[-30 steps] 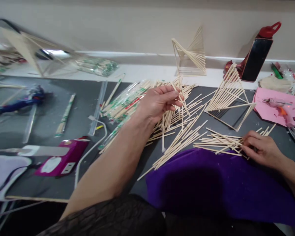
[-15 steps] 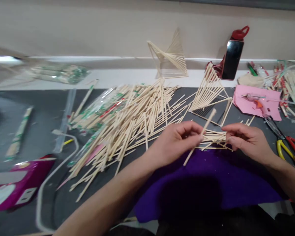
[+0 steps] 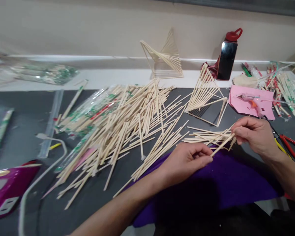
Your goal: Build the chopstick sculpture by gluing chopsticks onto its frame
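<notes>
My left hand [image 3: 190, 162] pinches the lower end of a pale wooden chopstick [image 3: 222, 145] between thumb and fingers. At its upper end, my right hand [image 3: 252, 134] grips the same chopstick, which slants up to the right. Beneath and behind it lies a small group of loose chopsticks [image 3: 199, 138], some crossing one another. Just beyond stands an open frame of joined chopsticks [image 3: 203, 93], with a fan of slanted sticks on one side. A purple cloth [image 3: 238, 177] lies below my hands.
Left of my hands spreads a large heap of chopsticks [image 3: 123, 131], partly in printed plastic sleeves. A twisted stick structure [image 3: 166, 59] stands on the white ledge. To the right are a glue gun [image 3: 250, 101] on pink paper [image 3: 267, 106], red-handled pliers [image 3: 293, 147] and a phone [image 3: 226, 60].
The chopstick, held only in my left hand before, has tilted over to the right, and my right hand now grips its upper end. The view has shifted slightly right.
</notes>
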A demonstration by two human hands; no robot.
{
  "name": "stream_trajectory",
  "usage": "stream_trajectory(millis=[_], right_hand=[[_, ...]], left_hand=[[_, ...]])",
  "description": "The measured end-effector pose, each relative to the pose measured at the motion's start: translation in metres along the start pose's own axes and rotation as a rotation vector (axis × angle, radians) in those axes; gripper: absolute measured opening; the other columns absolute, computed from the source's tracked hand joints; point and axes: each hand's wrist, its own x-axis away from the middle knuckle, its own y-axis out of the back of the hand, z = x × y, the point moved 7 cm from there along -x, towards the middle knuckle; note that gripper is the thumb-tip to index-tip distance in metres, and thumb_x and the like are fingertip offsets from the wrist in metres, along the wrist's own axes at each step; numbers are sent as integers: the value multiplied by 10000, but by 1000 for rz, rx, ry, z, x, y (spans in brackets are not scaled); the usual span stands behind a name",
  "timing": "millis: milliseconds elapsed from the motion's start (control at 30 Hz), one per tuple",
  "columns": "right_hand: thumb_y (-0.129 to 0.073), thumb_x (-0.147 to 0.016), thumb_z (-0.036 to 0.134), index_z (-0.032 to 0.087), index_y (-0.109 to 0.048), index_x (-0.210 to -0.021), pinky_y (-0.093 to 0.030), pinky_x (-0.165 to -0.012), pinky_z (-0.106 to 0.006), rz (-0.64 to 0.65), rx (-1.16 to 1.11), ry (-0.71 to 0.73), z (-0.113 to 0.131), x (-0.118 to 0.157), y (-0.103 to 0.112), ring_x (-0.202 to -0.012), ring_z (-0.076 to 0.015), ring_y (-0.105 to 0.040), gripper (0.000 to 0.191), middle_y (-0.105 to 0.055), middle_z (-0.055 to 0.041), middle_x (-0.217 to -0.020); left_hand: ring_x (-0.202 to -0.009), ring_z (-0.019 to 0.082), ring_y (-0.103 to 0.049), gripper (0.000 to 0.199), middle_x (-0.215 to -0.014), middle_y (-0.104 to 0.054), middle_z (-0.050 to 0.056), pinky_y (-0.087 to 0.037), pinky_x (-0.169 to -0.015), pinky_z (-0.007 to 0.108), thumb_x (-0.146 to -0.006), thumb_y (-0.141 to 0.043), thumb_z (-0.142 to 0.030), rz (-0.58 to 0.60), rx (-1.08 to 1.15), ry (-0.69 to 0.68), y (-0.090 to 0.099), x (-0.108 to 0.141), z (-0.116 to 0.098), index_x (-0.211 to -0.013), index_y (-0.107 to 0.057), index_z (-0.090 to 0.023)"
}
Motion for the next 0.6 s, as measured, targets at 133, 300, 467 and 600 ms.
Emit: stream_trajectory(millis=[133,300,467,600], right_hand=[[-777,-715,322,174,-721,-732,-343,-372,-175,-36,-95,-94,-9,-7,-3,-405,-61,-499,159,-605,22,-537],[-778,-706,306,182,-754,-873,-388,-382,-157,-18,-286,-148,-17,-15,-14,-454,-64,-570,210,-673,2,-644],[-741,-756,326,185,-756,-958,-445,-428,-158,40,-322,-129,-22,-19,-18,-515,-67,-611,246,-704,-15,-716],[-703,-789,356,171,-740,-968,-450,-440,-167,79,-235,-141,-24,-18,-19,-520,-72,-616,260,-697,-18,-722]], left_hand=[[-510,57,-409,167,-561,-513,-52,-301,-491,187,-720,-641,-309,-38,56,67,8,0,15,-766,-670,-151],[-474,69,-472,250,-613,-598,-18,-371,-457,197,-693,-653,-384,-86,98,124,13,-5,30,-788,-631,-153],[-464,63,-471,280,-602,-582,-25,-385,-445,191,-676,-670,-402,-107,116,131,12,-8,36,-785,-616,-150],[-471,65,-482,268,-602,-576,-27,-392,-451,190,-679,-668,-390,-102,119,142,8,-8,39,-775,-613,-146]])
